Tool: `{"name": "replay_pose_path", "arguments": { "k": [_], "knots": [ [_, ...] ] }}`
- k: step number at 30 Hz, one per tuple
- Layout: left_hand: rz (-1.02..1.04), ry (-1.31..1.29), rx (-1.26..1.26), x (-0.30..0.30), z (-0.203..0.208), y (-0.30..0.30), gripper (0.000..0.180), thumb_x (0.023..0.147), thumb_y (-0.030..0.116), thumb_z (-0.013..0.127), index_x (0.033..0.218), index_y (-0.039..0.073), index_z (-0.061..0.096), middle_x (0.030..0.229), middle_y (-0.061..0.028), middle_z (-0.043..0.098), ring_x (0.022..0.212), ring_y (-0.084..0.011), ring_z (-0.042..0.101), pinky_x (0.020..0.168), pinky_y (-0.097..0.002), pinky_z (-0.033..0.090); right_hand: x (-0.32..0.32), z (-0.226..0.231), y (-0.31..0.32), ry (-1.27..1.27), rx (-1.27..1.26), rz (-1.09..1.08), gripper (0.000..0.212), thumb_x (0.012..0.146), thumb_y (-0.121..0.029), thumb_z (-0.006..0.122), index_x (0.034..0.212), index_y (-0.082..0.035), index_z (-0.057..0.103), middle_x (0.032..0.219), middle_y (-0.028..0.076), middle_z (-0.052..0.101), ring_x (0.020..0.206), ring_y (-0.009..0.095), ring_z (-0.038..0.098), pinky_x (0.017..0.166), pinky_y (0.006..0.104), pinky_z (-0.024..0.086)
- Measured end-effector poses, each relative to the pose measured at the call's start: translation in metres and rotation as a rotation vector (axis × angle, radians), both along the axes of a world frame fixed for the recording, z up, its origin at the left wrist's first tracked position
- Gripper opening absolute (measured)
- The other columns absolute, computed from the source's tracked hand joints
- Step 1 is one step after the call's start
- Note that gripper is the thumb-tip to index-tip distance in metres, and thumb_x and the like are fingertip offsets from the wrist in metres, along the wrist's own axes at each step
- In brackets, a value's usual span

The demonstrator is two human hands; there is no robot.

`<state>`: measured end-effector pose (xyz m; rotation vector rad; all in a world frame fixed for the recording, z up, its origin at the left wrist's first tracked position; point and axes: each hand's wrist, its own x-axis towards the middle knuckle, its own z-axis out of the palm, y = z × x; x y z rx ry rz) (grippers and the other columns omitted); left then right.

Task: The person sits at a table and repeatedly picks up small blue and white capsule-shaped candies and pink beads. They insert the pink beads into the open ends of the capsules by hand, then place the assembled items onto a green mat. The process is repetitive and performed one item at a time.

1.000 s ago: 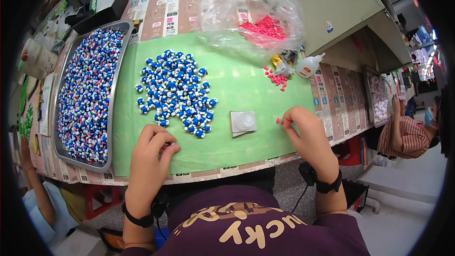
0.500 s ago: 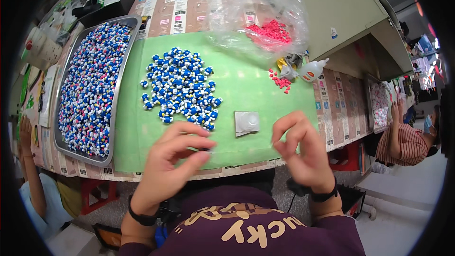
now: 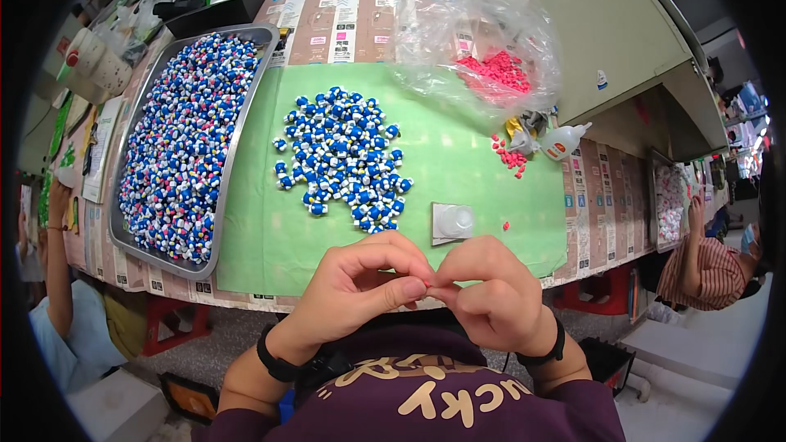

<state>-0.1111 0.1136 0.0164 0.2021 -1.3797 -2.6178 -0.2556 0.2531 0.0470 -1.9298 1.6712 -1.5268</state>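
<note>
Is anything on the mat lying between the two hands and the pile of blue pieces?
Nothing visible does. The left hand and right hand meet fingertip to fingertip at the table's near edge; bare green mat lies between them and the blue pile. The small clear dish sits off to the right.

Tray (image 3: 243, 98) left of mat (image 3: 262, 237), bag (image 3: 475, 33) behind.

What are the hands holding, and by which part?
The left hand and right hand meet fingertip to fingertip, pinching something tiny; it is hidden, so neither the thing nor the part held can be told.
</note>
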Motion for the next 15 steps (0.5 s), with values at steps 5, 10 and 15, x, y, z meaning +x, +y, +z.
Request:
{"name": "replay_pose_path", "arguments": {
  "k": [5, 10, 15],
  "knots": [
    [0.078, -0.025, -0.157, -0.001, 0.0, 0.004, 0.009, 0.089, 0.0, 0.068, 0.098, 0.0, 0.069, 0.101, -0.0063, 0.061, 0.088, -0.0115, 0.061, 0.073, -0.0239, 0.052, -0.001, 0.011, 0.007, -0.151, 0.229, -0.022, 0.024, 0.073, 0.014, 0.065, 0.081, -0.004, 0.052, 0.095, 0.012, 0.061, 0.078, 0.024, 0.059, 0.069, 0.0316, 0.05],
    [0.189, 0.041, -0.748, -0.003, 0.003, 0.002, 0.012, 0.083, -0.002, 0.071, 0.095, 0.001, 0.071, 0.095, -0.0066, 0.062, 0.081, -0.0126, 0.062, 0.07, -0.0239, 0.051, -0.003, 0.014, 0.01, -0.415, 0.408, -0.003, 0.023, 0.075, 0.016, 0.061, 0.081, -0.004, 0.049, 0.093, 0.01, 0.059, 0.08, 0.022, 0.058, 0.074, 0.029, 0.049],
    [0.266, -0.072, -0.668, -0.003, 0.008, 0.004, 0.02, 0.083, -0.009, 0.066, 0.1, 0.0, 0.071, 0.102, -0.0104, 0.065, 0.093, -0.0166, 0.064, 0.079, -0.0267, 0.053, -0.031, 0.016, 0.006, -0.206, 0.426, -0.035, 0.022, 0.076, 0.016, 0.057, 0.081, -0.002, 0.046, 0.088, 0.011, 0.056, 0.08, 0.024, 0.056, 0.076, 0.0291, 0.046]
  ]
}}
